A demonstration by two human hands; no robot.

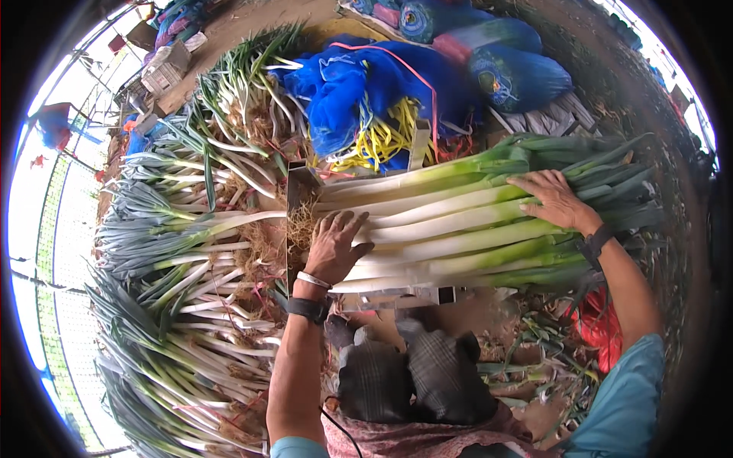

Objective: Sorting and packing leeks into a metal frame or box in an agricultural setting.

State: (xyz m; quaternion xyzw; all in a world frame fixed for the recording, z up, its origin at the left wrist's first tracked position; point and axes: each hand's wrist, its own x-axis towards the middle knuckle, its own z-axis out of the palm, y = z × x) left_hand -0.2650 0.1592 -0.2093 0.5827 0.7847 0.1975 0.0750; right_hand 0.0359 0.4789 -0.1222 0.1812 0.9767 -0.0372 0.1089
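Note:
A row of long leeks (458,221) lies side by side in front of me, white stalks to the left and green leaves to the right. My left hand (336,244) rests flat with spread fingers on the white root ends, beside a tangle of roots (301,225). My right hand (553,200) presses palm down on the pale green part of the stalks. Neither hand grips anything. A metal plate (294,191) stands upright at the root ends.
A big heap of loose leeks (183,290) fans out on the left. Blue net bags (366,84) with yellow ties (382,141) lie behind the row. Filled blue sacks (511,72) sit at the back right. Red netting (599,324) and leaf scraps lie lower right.

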